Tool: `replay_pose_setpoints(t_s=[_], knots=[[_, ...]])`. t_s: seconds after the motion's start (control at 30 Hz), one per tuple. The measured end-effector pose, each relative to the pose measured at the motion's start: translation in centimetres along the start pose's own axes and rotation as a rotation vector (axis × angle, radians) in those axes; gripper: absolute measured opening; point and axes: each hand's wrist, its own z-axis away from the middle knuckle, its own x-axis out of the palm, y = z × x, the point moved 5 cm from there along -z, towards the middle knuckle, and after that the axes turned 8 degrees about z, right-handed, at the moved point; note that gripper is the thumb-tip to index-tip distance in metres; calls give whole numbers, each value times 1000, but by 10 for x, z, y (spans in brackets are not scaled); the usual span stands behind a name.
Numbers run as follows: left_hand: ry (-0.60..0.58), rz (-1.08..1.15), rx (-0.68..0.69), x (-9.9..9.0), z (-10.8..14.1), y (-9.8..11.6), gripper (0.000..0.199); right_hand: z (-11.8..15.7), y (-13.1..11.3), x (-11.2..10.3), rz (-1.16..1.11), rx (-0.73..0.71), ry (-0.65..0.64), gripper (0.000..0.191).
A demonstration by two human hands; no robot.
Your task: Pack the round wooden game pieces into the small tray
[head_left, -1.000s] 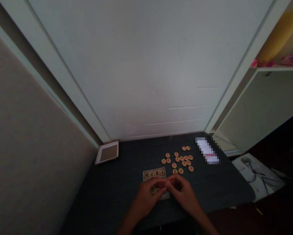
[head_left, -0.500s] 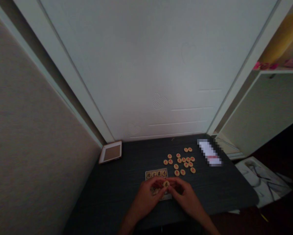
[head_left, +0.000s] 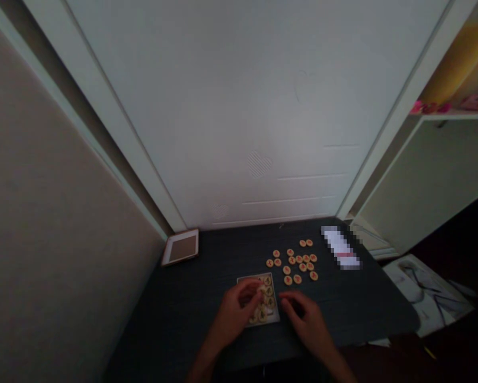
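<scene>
A shallow square tray [head_left: 276, 315] holds round wooden Chinese chess pieces [head_left: 268, 280] with dark characters. My left hand [head_left: 236, 313] reaches over the tray's left part and covers some of them. Its thumb and fingers curl in a pinch around what looks like a Chinese chess piece, mostly hidden by the fingertips. Just off the tray's right edge is my right hand [head_left: 306, 318], its thumb and forefinger drawn together with no piece visible between them. Beyond the tray, several pieces with red characters [head_left: 299, 259] lie loose on the dark table.
A framed, white-bordered item [head_left: 183, 248] lies at the table's back left corner. At the back right is a blurred-out white object [head_left: 340, 249]. A white panel [head_left: 239, 175] rises behind the table [head_left: 163, 319], and a patterned box-like item [head_left: 425, 295] sits beyond its right edge.
My hands, together at one dark-character piece before, have parted. The right moved right, off the tray; the left stays over it, and more pieces in the tray now show.
</scene>
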Motion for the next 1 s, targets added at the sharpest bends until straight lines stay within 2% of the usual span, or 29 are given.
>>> replay_pose_setpoints(t_s=[0.1, 0.23, 0.43, 0.6, 0.77, 1.0], knots=[[-23, -30, -9, -4, -1, -2, 23, 6, 10, 3, 48, -23, 4, 34], [-56, -109, -34, 1, -1, -3, 20, 11, 11, 6, 100, -65, 25, 32], [-131, -451, -5, 16, -1, 1, 14, 11, 4, 6, 121, -92, -8, 28], [-184, -613, 17, 25, 0, 0, 12, 12, 1, 6, 137, -105, -32, 24], [-165, -727, 63, 30, 2, -3, 10, 11, 3, 9, 133, -109, -43, 24], [-157, -817, 147, 28, -2, -6, 6, 11, 8, 11, 132, -130, 11, 24]])
